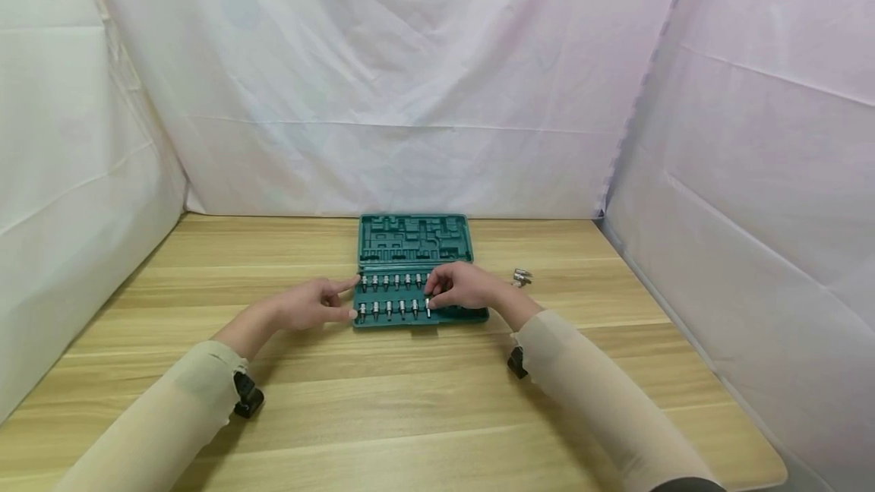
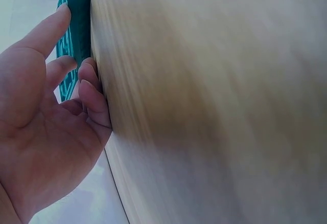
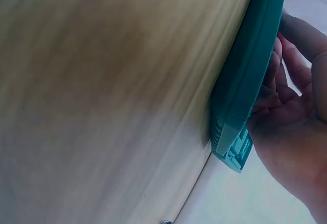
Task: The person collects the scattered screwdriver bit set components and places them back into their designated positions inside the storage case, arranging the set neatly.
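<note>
An open green case (image 1: 451,316) lies on the table, with two rows of silver bit sockets (image 1: 389,308) in its near half. At its left end, my left hand (image 1: 309,304) rests the thumb and index finger against the edge, well spread; its other fingers curl beside the case in the left wrist view. Over the near row, my right hand (image 1: 462,285) pinches a silver bit socket (image 1: 428,310) that stands upright at that row's right end. In the right wrist view, the wall of the green case (image 3: 250,66) hides the held socket. Part of the far row is behind my right hand.
The case's lid (image 1: 417,238) lies folded back toward the white curtain (image 1: 410,97), its moulded recesses showing. Several loose metal sockets (image 1: 522,277) lie on the wooden table (image 1: 383,408) to the right of the case. White sheets hang at both sides.
</note>
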`<state>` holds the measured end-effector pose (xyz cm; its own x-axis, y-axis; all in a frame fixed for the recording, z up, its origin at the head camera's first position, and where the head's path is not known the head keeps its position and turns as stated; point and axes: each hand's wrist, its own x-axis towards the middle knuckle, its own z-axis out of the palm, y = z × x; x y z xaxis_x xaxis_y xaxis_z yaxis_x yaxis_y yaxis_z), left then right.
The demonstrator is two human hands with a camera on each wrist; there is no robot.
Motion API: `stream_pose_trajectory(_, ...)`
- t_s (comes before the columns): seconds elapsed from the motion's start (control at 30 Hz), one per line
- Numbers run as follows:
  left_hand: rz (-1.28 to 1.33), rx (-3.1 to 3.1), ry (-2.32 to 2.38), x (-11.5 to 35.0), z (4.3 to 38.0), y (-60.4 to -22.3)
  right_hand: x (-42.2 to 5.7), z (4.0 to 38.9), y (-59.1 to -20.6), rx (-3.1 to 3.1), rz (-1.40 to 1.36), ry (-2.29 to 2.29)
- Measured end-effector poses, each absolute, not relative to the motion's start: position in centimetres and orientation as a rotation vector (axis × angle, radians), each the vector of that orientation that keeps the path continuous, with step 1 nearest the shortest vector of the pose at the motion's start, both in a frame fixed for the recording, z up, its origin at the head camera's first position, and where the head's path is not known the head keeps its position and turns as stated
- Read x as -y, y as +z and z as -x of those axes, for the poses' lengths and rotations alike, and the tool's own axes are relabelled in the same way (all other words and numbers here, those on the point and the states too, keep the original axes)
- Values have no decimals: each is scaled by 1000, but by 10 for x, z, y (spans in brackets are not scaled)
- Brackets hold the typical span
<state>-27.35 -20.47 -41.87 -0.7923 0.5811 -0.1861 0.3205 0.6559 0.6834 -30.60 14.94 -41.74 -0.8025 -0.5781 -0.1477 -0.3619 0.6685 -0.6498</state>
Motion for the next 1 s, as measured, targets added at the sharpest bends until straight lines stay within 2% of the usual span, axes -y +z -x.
stream_pose_trajectory(1.0, -675, -2454, 931, 206, 276, -418, -152, 311, -416, -2484, 682, -893)
